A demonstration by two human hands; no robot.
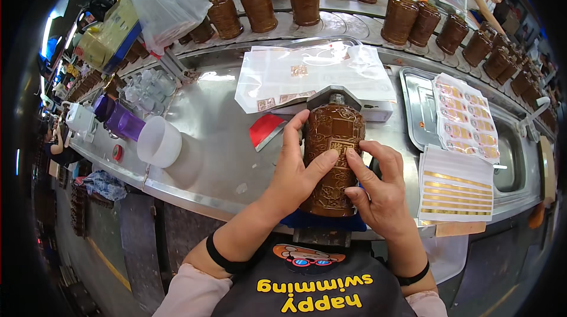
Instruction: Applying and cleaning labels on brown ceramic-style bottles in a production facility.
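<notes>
A brown bottle (333, 184) with raised ornament lies tilted in front of me, its neck pointing away, on a blue pad (290, 221). My left hand (289, 169) is closed around its left side, with the thumb resting on the front. My right hand (383, 187) grips the right side, and its fingertips press at a small gold label (342, 147) on the bottle's front. A dark angular holder (316, 100) stands behind the bottle's shoulder. Part of the bottle's sides is hidden by my fingers.
A clear-covered label sheet (295, 75) lies beyond the bottle. To the right are a metal tray (416, 110), a sticker sheet (463, 116) and gold strips (455, 190). A white cup (159, 141) and red scraper (266, 131) sit left. Brown bottles (304, 1) line the conveyor (336, 25).
</notes>
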